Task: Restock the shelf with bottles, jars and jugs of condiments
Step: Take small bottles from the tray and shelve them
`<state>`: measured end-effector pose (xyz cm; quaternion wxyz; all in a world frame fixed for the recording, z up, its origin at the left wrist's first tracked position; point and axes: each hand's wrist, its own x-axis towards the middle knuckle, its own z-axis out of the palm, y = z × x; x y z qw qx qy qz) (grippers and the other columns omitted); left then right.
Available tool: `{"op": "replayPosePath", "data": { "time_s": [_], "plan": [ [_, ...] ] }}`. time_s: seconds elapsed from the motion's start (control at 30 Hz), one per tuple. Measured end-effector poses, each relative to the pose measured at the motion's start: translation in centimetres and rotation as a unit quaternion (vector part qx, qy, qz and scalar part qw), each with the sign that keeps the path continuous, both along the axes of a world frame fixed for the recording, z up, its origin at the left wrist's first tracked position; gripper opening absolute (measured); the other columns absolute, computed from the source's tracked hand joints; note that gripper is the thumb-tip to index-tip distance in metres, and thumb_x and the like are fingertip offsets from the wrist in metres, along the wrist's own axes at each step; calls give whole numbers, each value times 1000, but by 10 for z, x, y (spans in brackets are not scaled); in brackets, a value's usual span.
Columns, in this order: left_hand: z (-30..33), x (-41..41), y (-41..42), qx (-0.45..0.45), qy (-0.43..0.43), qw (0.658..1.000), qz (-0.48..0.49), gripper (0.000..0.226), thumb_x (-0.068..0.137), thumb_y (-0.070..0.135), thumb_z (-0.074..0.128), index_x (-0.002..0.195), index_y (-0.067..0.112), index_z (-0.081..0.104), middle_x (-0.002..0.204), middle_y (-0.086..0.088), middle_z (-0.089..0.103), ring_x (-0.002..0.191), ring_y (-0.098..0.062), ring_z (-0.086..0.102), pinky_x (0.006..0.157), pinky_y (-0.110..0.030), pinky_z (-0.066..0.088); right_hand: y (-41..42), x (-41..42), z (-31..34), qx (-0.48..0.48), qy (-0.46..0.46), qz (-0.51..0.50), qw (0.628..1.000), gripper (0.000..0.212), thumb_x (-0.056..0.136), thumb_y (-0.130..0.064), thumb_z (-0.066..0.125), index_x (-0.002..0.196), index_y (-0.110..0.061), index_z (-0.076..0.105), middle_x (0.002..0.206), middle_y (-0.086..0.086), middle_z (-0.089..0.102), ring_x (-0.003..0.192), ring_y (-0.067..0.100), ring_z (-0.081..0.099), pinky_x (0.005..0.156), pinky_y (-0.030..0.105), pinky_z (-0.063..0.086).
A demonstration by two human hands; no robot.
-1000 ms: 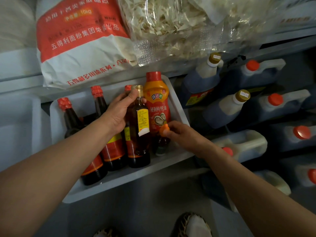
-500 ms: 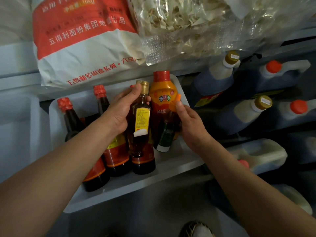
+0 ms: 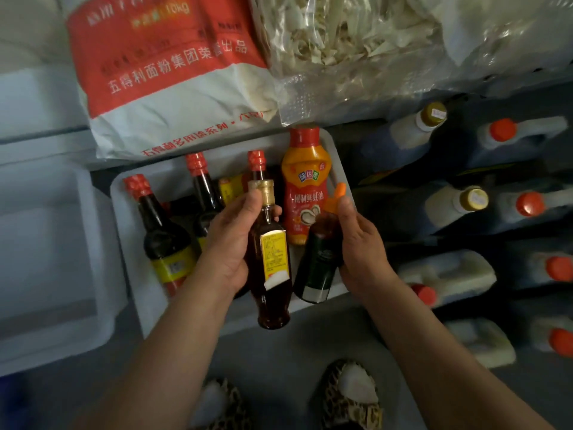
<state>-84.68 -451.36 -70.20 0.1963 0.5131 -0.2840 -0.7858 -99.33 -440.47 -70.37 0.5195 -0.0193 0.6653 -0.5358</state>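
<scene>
My left hand (image 3: 231, 240) grips a slim amber bottle (image 3: 271, 268) with a gold cap and yellow label, lifted out in front of the white tray (image 3: 217, 321). My right hand (image 3: 361, 243) holds a small dark bottle (image 3: 317, 268) with an orange nozzle cap, tilted, just above the tray's right front corner. An orange oyster sauce bottle (image 3: 304, 193) with a red cap stands at the tray's back right. Three dark bottles with red caps (image 3: 161, 231) stand in the tray's left and middle.
A red and white flour sack (image 3: 167, 72) and a clear bag of pale dried strips (image 3: 347, 48) lie on the shelf above. Large jugs (image 3: 449, 274) with orange and gold caps fill the shelves at right. A white bin (image 3: 46, 243) sits at left. My shoes show below.
Both hands have lifted their bottles out of the tray and drawn them toward me. The small dark bottle has risen from beside the oyster sauce bottle and tilted.
</scene>
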Motion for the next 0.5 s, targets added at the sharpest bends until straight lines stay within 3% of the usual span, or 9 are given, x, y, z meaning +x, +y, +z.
{"op": "replayPosePath", "data": {
  "time_s": [0.07, 0.2, 0.4, 0.5],
  "plan": [
    [32, 9, 12, 6, -5, 1000, -1, 48, 85, 42, 65, 120, 10, 67, 96, -8, 73, 94, -26, 69, 91, -51, 54, 4, 7, 35, 16, -1, -7, 1000, 47, 99, -52, 48, 121, -13, 63, 109, 6, 76, 103, 22, 73, 99, 50, 53],
    [113, 24, 20, 14, 0, 1000, 14, 39, 82, 42, 67, 108, 13, 70, 92, -8, 73, 84, -21, 70, 85, -45, 54, 4, 17, 123, 37, 3, -16, 999, 40, 99, -53, 47, 107, -18, 65, 88, -5, 78, 84, 12, 75, 80, 39, 57],
    [287, 29, -6, -12, 30, 999, 25, 37, 87, 39, 71, 106, 8, 68, 87, -10, 71, 75, -23, 68, 71, -39, 57, -30, 23, 295, 17, 22, -34, 999, 42, 100, -50, 47, 99, -13, 67, 82, 1, 77, 80, 17, 75, 76, 38, 59],
    [395, 31, -28, -57, 26, 998, 20, 49, 80, 46, 74, 108, 6, 67, 88, -11, 70, 76, -25, 67, 75, -40, 53, -50, 19, 401, -17, 40, -40, 998, 48, 98, -54, 48, 101, -10, 69, 85, 5, 77, 77, 20, 75, 71, 39, 58]
  ]
}}
